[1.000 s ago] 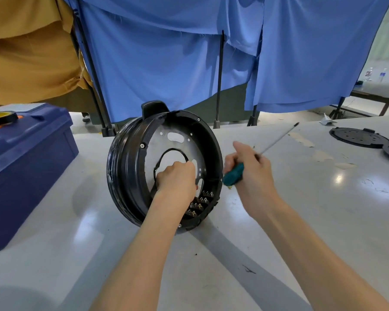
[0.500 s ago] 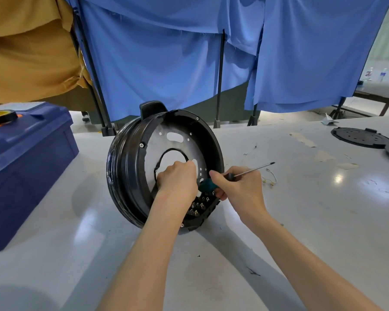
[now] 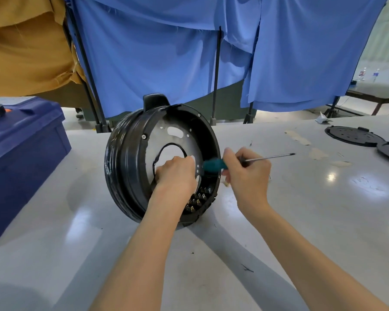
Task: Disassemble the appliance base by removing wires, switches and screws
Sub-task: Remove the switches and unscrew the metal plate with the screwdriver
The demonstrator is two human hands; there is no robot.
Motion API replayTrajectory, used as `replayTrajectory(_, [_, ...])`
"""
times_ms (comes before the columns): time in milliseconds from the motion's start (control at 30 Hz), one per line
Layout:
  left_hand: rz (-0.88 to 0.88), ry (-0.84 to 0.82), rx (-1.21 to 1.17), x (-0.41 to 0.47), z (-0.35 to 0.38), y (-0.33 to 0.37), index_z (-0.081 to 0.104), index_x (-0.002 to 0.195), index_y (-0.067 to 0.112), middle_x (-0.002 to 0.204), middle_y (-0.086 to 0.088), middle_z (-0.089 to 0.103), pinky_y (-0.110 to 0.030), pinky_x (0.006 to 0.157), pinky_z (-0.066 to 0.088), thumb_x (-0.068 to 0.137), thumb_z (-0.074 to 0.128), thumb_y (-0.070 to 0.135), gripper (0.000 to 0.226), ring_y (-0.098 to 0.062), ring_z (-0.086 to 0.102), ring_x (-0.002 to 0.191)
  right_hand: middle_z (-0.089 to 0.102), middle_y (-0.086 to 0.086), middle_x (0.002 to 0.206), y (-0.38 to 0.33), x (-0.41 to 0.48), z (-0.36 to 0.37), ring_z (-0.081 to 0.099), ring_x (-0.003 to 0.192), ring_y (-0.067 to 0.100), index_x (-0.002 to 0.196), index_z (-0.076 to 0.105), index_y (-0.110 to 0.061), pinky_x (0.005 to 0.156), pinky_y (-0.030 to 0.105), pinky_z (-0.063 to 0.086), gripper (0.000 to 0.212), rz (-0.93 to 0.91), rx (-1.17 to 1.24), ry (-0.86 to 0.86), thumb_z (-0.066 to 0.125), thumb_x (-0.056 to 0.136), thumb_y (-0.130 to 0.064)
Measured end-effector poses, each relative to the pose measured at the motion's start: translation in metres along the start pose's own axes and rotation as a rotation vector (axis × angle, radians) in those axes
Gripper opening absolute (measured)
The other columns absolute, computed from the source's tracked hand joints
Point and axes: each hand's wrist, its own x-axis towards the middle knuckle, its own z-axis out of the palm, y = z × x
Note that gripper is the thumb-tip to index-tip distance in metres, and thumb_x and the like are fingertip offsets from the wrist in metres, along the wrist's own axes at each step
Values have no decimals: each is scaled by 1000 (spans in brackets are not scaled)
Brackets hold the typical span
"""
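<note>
Brightly, evenly lit from overhead. Glare spots on the glossy surface (image 3: 301, 221) at right and near left. Soft shadows trailing toward the near edge under both forearms. Slight motion blur on the right hand (image 3: 247, 173). Wide-angle bending at the edges.

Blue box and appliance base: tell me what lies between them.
Head view: nothing but bare table between the blue box and the appliance base.

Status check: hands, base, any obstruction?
Left hand gripping inside round black appliance base, upright on edge. Right hand holds teal-handled screwdriver, tip pointing away. Nothing blocking.
</note>
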Motion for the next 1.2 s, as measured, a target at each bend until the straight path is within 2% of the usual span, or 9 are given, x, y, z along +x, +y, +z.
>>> replayTrajectory(200, [-7, -18, 17, 2, -3, -1, 33, 86, 15, 85, -6, 41, -36, 70, 37, 91, 57, 20, 25, -28, 46, 84, 25, 14, 52, 20, -25, 1, 27, 52, 15, 56, 29, -1, 49, 22, 23, 42, 33, -113, -94, 62, 81, -2])
replayTrajectory(300, [-12, -28, 21, 1, -3, 0, 35, 90, 15, 93, -9, 48, -36, 71, 38, 93, 55, 22, 21, -30, 53, 95, 40, 22, 49, 9, -11, 2, 40, 47, 18, 57, 39, 2, 47, 21, 32, 40, 66, -68, -91, 65, 84, -10])
replayTrajectory(367, [-14, -6, 21, 0, -2, -1, 39, 93, 17, 101, -11, 54, -35, 71, 37, 93, 54, 21, 16, -31, 55, 98, 43, 8, 44, 1, -1, 6, 49, 46, 19, 55, 41, -4, 47, 23, 38, 43, 45, 53, -25, 68, 85, -18])
replayTrajectory(567, [4, -22, 45, 3, -5, 4, 40, 92, 15, 108, -12, 55, -36, 72, 37, 93, 55, 20, 16, -31, 54, 98, 26, 2, 51, 31, -37, 5, 25, 51, 10, 58, 31, -1, 51, 21, 23, 44, 20, -111, -143, 65, 86, -3])
replayTrajectory(700, [-12, -33, 45, 5, -3, 4, 47, 108, 13, 113, -11, 56, -35, 73, 36, 94, 55, 23, 19, -31, 55, 106, 38, 8, 47, 33, -31, 1, 34, 48, 12, 56, 40, -1, 50, 18, 29, 44, 116, -74, -154, 69, 86, -13])
replayTrajectory(800, [-6, -17, 42, 3, -2, 1, 40, 95, 17, 110, -12, 57, -34, 73, 36, 94, 54, 27, 17, -32, 55, 104, 39, 3, 44, 31, -24, -2, 36, 44, 14, 55, 43, -5, 48, 20, 32, 43, 242, 29, -107, 70, 87, -18])
replayTrajectory(967, [-3, 6, 26, 4, 1, -5, 34, 88, 16, 101, -11, 55, -35, 71, 37, 92, 57, 22, 24, -29, 49, 86, 43, 12, 53, 25, -2, -15, 38, 37, 14, 65, 55, 2, 38, 21, 32, 31, 392, 178, 52, 68, 87, -16])
replayTrajectory(1100, [2, 14, -12, 1, 1, -9, 38, 92, 17, 88, -6, 46, -34, 70, 38, 92, 57, 23, 20, -26, 44, 81, 50, 9, 46, 28, 16, -30, 44, 31, 17, 63, 50, -3, 35, 19, 32, 22, 514, -47, 94, 59, 82, -9])
replayTrajectory(1200, [-12, 3, -54, 0, 2, -12, 40, 95, 16, 87, -5, 44, -35, 69, 38, 92, 59, 28, 22, -25, 45, 82, 53, 7, 40, 32, 24, -36, 46, 29, 15, 66, 52, -4, 36, 20, 32, 18, 566, -391, -55, 59, 77, -16])
